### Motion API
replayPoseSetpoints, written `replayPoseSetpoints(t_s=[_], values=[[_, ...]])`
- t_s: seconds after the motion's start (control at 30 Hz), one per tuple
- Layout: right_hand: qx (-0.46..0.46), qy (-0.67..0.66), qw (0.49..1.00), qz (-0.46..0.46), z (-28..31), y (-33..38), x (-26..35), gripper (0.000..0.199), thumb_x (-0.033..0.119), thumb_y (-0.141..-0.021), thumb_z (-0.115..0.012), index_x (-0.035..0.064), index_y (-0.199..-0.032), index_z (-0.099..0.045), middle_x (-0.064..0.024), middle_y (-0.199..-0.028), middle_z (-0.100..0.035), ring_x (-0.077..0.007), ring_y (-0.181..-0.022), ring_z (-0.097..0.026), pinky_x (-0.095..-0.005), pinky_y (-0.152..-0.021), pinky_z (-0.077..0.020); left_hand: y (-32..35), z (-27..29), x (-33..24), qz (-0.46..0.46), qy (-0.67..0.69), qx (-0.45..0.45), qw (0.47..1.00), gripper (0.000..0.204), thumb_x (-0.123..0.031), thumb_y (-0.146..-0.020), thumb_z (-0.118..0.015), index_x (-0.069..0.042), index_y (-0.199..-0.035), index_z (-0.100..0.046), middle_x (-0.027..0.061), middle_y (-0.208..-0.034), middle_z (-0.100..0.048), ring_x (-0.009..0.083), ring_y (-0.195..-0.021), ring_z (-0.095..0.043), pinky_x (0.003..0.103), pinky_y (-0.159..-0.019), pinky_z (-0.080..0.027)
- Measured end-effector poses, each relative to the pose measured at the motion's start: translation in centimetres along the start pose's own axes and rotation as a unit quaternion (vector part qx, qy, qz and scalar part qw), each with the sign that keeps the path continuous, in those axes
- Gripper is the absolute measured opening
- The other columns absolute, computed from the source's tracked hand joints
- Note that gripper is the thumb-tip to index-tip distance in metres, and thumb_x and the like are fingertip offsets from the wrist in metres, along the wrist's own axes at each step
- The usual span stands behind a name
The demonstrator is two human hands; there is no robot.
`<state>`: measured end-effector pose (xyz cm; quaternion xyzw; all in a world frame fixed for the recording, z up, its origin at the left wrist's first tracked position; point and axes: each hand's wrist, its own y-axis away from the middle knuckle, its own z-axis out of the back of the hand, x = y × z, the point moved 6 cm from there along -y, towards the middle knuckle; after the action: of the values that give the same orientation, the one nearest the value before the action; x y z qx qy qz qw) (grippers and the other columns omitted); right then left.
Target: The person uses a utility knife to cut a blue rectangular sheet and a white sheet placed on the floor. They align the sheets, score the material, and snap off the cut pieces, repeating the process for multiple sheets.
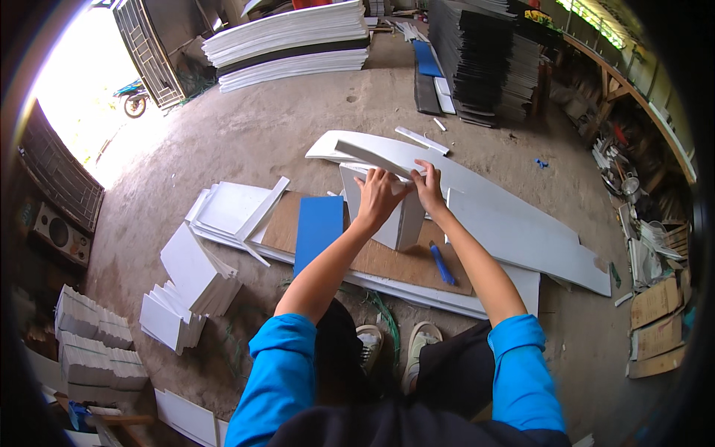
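A pale board strip (372, 159) lies tilted across the top of an upright white board piece (410, 222), which looks like a box or several panels set at angles. My left hand (381, 200) is closed over the top of this piece, its fingertips at the strip's near edge. With thumb and fingers my right hand (429, 186) pinches the strip's right end. Below them is a brown wooden board (365, 262). On it lie a blue panel (319, 231) to the left and a blue utility knife (442, 264) to the right.
Large white sheets (514, 223) reach from behind the board to the right. Cut white panels (231, 212) and piles of white pieces (195, 268) stand at the left. Stacks of white sheets (290, 37) and black sheets (473, 59) rise at the back. My shoes (423, 335) are just in front.
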<state>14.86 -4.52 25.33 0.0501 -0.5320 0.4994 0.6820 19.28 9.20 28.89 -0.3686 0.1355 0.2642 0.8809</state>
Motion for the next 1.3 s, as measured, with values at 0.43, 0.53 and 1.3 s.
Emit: replayPoseSetpoints(t_s=[0.43, 0.53, 1.3], values=[[0.065, -0.165, 0.971, -0.160, 1.0, 0.2, -0.4, 0.055, 0.037, -0.079, -0.061, 0.0063, -0.119, -0.039, -0.0178, -0.118, -0.043, -0.0278, -0.103, -0.045, -0.0376, -0.089, -0.0358, 0.4, 0.5, -1.0, 0.003, -0.011, 0.031, 0.999, 0.036, -0.025, -0.083, -0.058, -0.016, -0.113, -0.042, 0.0109, -0.093, -0.058, 0.0289, -0.100, -0.052, 0.071, -0.080, -0.031], [0.013, -0.078, 0.993, -0.089, 1.4, -0.2, -1.7, 0.056, 0.037, -0.079, -0.062, 0.0070, -0.119, -0.038, -0.0181, -0.116, -0.044, -0.0293, -0.103, -0.045, -0.0390, -0.089, -0.0367, -0.3, 0.2, -1.4, 0.076, -0.065, 0.062, 0.993, 0.038, -0.025, -0.082, -0.058, -0.020, -0.116, -0.042, 0.0099, -0.094, -0.057, 0.0261, -0.101, -0.051, 0.070, -0.079, -0.033], [-0.055, 0.076, 0.958, -0.270, 4.5, 8.0, -10.4, 0.024, 0.020, -0.084, -0.052, 0.0022, -0.099, -0.051, -0.0168, -0.090, -0.056, -0.0305, -0.088, -0.054, -0.0373, -0.075, -0.0443, -1.9, 0.8, -1.3, -0.166, -0.127, -0.054, 0.976, 0.030, -0.017, -0.075, -0.063, -0.015, -0.103, -0.051, 0.0035, -0.078, -0.050, 0.0180, -0.075, -0.054, 0.035, -0.069, -0.037]])
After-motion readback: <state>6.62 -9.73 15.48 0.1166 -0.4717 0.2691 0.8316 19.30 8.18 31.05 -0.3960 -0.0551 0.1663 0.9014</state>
